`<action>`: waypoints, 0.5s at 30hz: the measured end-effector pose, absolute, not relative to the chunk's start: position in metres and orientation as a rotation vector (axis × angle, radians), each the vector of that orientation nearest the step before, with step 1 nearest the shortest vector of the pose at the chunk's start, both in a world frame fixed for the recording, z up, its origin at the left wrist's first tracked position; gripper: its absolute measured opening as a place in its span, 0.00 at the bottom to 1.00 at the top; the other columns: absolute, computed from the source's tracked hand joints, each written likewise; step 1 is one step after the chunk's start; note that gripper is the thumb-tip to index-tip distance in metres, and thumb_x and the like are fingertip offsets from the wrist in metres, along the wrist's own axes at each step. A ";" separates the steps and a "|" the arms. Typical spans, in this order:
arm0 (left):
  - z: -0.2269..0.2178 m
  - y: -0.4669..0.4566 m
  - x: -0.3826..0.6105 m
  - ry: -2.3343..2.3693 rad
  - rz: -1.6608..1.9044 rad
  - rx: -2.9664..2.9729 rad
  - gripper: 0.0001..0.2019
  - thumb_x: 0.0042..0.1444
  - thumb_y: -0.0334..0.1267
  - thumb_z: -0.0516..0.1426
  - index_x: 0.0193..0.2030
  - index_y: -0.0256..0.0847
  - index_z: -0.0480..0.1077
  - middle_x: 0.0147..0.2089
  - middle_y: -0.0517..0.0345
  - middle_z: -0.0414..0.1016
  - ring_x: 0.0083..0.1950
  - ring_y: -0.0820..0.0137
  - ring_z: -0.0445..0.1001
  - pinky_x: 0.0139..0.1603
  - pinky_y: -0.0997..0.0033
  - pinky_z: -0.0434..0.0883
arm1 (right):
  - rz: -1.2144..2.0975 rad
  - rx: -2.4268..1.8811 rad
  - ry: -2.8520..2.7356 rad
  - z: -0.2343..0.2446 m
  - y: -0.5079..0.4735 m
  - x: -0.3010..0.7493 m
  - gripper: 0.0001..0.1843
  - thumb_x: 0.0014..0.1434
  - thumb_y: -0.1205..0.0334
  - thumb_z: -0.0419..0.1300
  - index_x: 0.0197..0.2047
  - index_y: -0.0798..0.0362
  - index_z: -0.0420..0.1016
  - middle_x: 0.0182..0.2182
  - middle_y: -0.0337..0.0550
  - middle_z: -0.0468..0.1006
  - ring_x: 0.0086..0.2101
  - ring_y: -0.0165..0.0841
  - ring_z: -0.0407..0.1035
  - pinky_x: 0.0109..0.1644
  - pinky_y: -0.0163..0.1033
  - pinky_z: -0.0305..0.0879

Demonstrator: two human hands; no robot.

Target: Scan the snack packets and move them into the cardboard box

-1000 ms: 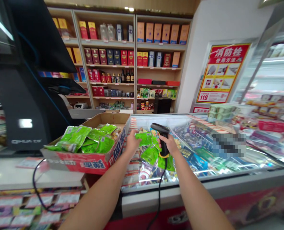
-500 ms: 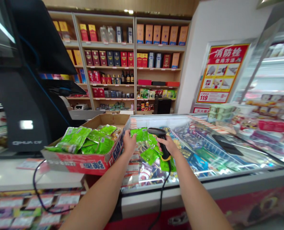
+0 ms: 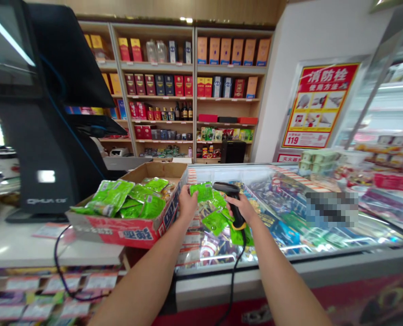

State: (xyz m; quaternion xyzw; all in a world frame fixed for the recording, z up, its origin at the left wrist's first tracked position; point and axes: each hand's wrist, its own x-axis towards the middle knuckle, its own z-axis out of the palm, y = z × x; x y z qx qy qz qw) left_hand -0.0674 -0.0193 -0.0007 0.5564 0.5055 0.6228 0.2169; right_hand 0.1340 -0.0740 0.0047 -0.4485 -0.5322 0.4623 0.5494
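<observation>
My left hand (image 3: 188, 202) pinches the left edge of a green snack packet (image 3: 202, 192), with the packet's printed label facing up. In my right hand (image 3: 242, 209) is a black barcode scanner (image 3: 234, 203), its head turned left toward that packet and its cord hanging down. Beneath the two hands, several more green packets (image 3: 215, 222) lie loose on the glass top of a chest freezer (image 3: 221, 258). To the left, a cardboard box (image 3: 119, 231) holds a heap of green packets (image 3: 143, 199) like the one I hold.
A black checkout terminal (image 3: 51, 149) stands at the left on the white counter (image 3: 21, 244). Egg cartons (image 3: 318, 160) sit on the freezer's far right. Shelves of boxed bottles (image 3: 158, 84) line the back wall, beside a red poster (image 3: 318, 104).
The whole view has shifted slightly, so everything sits a little farther right. Both hands keep their grip, and the scanner stays beside the held packet. A blurred patch now covers part of the freezer top.
</observation>
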 end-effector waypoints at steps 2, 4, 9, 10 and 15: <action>0.004 -0.027 -0.065 1.402 1.701 1.595 0.07 0.47 0.29 0.59 0.33 0.41 0.65 0.30 0.61 0.73 0.34 0.69 0.72 0.39 0.71 0.68 | 1.116 -1.045 -1.249 0.005 -0.074 0.133 0.18 0.42 0.50 0.67 0.31 0.54 0.70 0.15 0.35 0.71 0.13 0.28 0.64 0.17 0.33 0.59; 0.015 -0.039 -0.063 1.435 1.687 1.662 0.07 0.47 0.29 0.59 0.32 0.41 0.65 0.30 0.61 0.72 0.34 0.69 0.71 0.39 0.70 0.67 | 1.130 -1.020 -1.230 0.007 -0.074 0.132 0.19 0.42 0.50 0.67 0.31 0.54 0.70 0.15 0.35 0.72 0.13 0.28 0.64 0.16 0.33 0.58; 0.068 -0.070 -0.079 1.502 1.740 1.844 0.06 0.50 0.31 0.58 0.36 0.42 0.66 0.32 0.59 0.73 0.35 0.67 0.72 0.40 0.69 0.67 | 1.128 -0.918 -1.230 0.031 -0.081 0.117 0.19 0.43 0.50 0.67 0.33 0.55 0.72 0.17 0.36 0.72 0.14 0.28 0.65 0.17 0.33 0.59; 0.079 -0.075 -0.087 1.518 1.761 1.859 0.07 0.50 0.31 0.58 0.36 0.42 0.67 0.32 0.60 0.73 0.35 0.68 0.72 0.40 0.70 0.67 | 1.135 -0.898 -1.247 0.039 -0.082 0.111 0.19 0.43 0.51 0.67 0.34 0.55 0.72 0.17 0.36 0.72 0.14 0.28 0.65 0.17 0.33 0.59; 0.113 -0.082 -0.146 1.710 1.896 1.813 0.09 0.51 0.33 0.59 0.40 0.41 0.68 0.32 0.58 0.72 0.36 0.66 0.73 0.44 0.67 0.69 | 1.174 -0.836 -1.334 0.074 -0.085 0.062 0.17 0.43 0.52 0.67 0.31 0.55 0.72 0.17 0.36 0.72 0.15 0.27 0.65 0.18 0.32 0.61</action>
